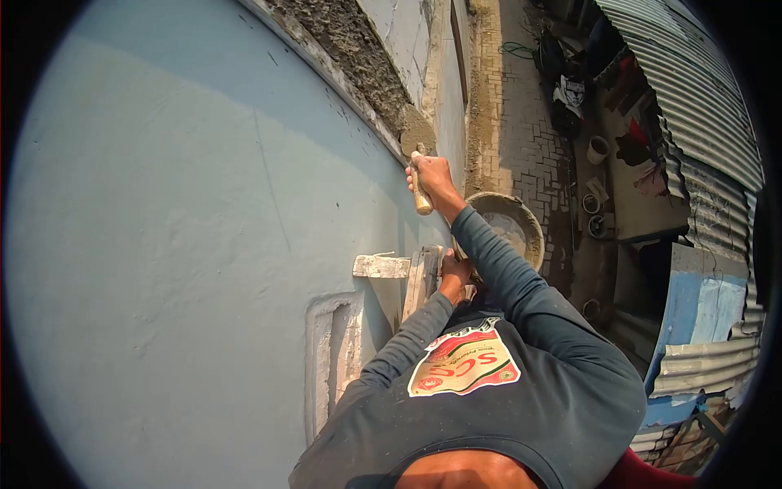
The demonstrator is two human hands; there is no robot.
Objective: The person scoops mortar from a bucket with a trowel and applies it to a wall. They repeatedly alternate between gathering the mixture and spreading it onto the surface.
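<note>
Trowel handle [422, 200] in right hand [432, 175]; wooden board [421, 285] in left hand [454, 273].

A trowel [421, 194] with a pale wooden handle stands upright at the rough mortar band [358, 61], while a worn wooden float [421, 281] leans edge-on against the grey wall [163, 244] just below it.

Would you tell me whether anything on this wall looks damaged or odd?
Yes. A rectangular patch in the blue wall is chipped to white, rough-edged. By the right hand, gripping a wooden handle, a rough grey mortar strip breaks the smooth paint. The left hand holds a board.
</note>
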